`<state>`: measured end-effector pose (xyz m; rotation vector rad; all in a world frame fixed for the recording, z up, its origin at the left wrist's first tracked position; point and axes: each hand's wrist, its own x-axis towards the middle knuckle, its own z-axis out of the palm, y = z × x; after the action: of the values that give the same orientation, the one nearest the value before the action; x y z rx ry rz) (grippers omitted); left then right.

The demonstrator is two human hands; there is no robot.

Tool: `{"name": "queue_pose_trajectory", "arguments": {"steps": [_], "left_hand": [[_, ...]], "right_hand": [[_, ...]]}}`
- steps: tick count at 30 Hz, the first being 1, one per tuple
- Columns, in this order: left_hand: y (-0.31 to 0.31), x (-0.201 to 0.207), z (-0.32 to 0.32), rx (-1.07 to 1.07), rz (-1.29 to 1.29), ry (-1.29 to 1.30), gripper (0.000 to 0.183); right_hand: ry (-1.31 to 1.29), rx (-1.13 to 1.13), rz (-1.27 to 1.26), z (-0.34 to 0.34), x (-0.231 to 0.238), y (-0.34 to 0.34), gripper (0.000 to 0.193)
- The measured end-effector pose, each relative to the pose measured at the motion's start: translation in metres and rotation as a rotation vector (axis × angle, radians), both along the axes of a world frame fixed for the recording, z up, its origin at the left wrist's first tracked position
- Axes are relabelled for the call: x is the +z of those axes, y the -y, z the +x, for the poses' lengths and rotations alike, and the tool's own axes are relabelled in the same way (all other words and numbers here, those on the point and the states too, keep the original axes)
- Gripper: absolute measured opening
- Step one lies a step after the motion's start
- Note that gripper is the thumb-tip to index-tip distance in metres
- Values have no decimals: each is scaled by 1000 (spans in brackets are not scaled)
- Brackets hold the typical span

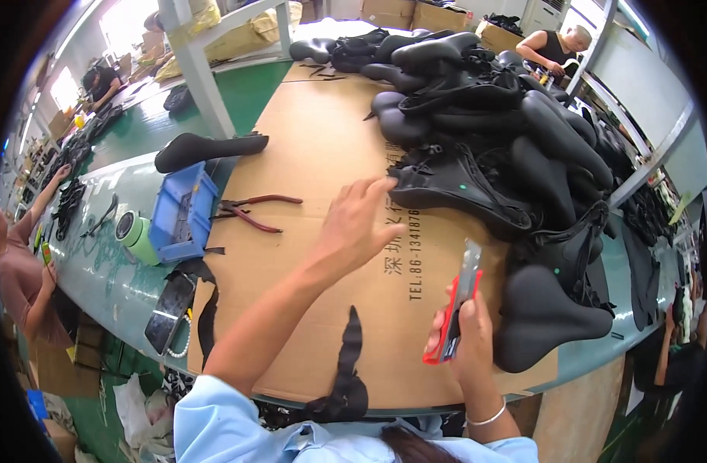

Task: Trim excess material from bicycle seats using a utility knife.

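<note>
My right hand [475, 339] grips a red utility knife [448, 328], its metal blade pointing up and away from me. My left hand [352, 224] hangs over the cardboard sheet [292, 162] with its fingers apart and holds nothing. Just beyond its fingertips lies a black bicycle saddle [454, 197], underside up, with loose cover material along it. To the right of the knife sits another saddle [550, 316], smooth black side up. A pointed black scrap of material [352, 351] lies on the cardboard near my body.
Black saddles [477, 116] are heaped at the far right. Red-handled pliers [253, 202], a blue bin [164, 220], a green container [140, 241] and a phone [168, 312] lie on the left. A single saddle [207, 152] rests behind the bin. Metal posts [195, 69] rise beyond; other people work around.
</note>
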<state>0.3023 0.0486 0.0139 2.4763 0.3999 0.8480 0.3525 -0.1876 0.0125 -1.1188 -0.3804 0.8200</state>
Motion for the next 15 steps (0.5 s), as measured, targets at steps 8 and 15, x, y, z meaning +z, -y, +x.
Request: {"name": "queue_pose_trajectory", "arguments": {"steps": [8,15], "left_hand": [[-4,-8,44,-69,134,-281,47],[62,26,-111,-133,227,-481,32]], "right_hand": [[239,-217,-76,1,3,42,41],[533,-159,-427,7,-1,37,46]]}}
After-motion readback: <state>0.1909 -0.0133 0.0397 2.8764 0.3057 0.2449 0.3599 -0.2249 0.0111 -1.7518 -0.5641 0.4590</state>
